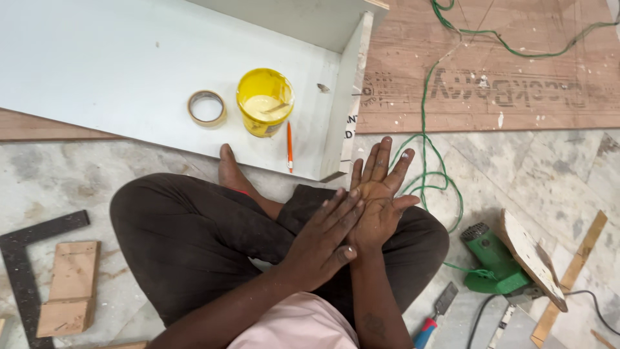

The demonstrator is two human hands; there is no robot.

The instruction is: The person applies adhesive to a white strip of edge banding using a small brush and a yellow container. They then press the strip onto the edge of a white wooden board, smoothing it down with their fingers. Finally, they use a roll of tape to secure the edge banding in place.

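I sit cross-legged on the grey marble floor (pixel 97 174), and my two hands meet over my knees at the centre of the frame. My right hand (pixel 381 194) lies palm up with its fingers spread, pointing toward the top of the frame, and my left hand (pixel 326 239) lies flat across it, fingers straight and together, its fingertips touching the right palm; neither hand holds anything. Just above my hands, in the upper left of the frame, lies a large white laminated board (pixel 129 71) with an upright white side panel (pixel 345 103) along its right edge. On the board stand a yellow plastic tub of pale glue (pixel 265 101), a roll of beige masking tape (pixel 206 107) to its left, and an orange pencil (pixel 289 145) just below the tub. A green cord (pixel 424 129) curls down the right of my hands to a green power tool (pixel 494 258) at lower right. A black steel square (pixel 26 258) and a wooden block (pixel 68 287) lie at lower left.
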